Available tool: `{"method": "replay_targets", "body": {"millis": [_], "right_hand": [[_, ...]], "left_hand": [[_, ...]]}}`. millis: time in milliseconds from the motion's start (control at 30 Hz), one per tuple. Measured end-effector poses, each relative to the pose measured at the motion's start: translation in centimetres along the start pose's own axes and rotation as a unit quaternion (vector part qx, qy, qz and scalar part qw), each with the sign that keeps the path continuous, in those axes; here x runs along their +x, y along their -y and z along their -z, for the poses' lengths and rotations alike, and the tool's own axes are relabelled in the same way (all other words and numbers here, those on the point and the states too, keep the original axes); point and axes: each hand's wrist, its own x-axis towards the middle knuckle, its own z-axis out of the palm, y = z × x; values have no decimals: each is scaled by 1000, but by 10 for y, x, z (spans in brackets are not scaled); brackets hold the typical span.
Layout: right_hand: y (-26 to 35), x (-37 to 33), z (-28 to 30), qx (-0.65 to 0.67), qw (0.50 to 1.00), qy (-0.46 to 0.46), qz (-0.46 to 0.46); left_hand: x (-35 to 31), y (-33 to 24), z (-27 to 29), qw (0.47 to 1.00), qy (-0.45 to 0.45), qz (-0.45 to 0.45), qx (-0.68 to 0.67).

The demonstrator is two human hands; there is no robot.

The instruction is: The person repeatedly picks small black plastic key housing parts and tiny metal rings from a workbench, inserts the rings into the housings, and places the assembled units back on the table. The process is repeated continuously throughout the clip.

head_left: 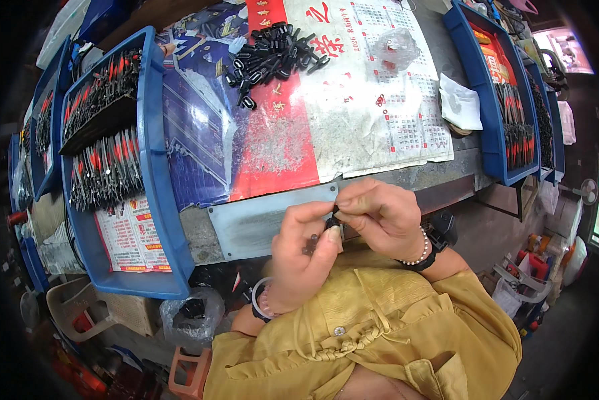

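Observation:
In front of my chest, at the near edge of the bench, my two hands meet over a small black part (333,221). My left hand (303,250) is closed around it, with thumb and forefinger pressed together. My right hand (385,215) pinches at the part's upper end; whether a separate small piece sits in that pinch is hidden by the fingertips. Farther back lies a pile of similar-looking black plastic pieces (266,63). A few small red rings (380,101) rest on the paper sheet, and a clear plastic bag (396,50) lies behind them.
A blue tray (163,220) full of black-and-red slender tools stands at the left; another blue tray (489,143) is at the right. A grey metal plate (246,230) lies along the near edge. White paper (459,105) is beside the right tray. Stools (191,373) stand below left.

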Motion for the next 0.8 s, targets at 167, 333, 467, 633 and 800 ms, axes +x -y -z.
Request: {"method": "replay_targets", "body": {"millis": [167, 333, 467, 633, 800], "right_hand": [[-7, -3, -12, -38, 996, -47, 62], [-10, -6, -15, -8, 998, -34, 47], [-6, -6, -18, 127, 990, -44, -36], [-5, 3, -18, 49, 998, -30, 1], [-4, 5, -20, 22, 1000, -12, -4]], "left_hand": [[-3, 9, -2, 997, -31, -41, 63], [-2, 7, -5, 992, -57, -74, 88], [-4, 0, -5, 996, -88, -14, -10], [-1, -4, 2, 997, -63, -12, -39], [-2, -1, 8, 995, -67, -2, -74]]}}
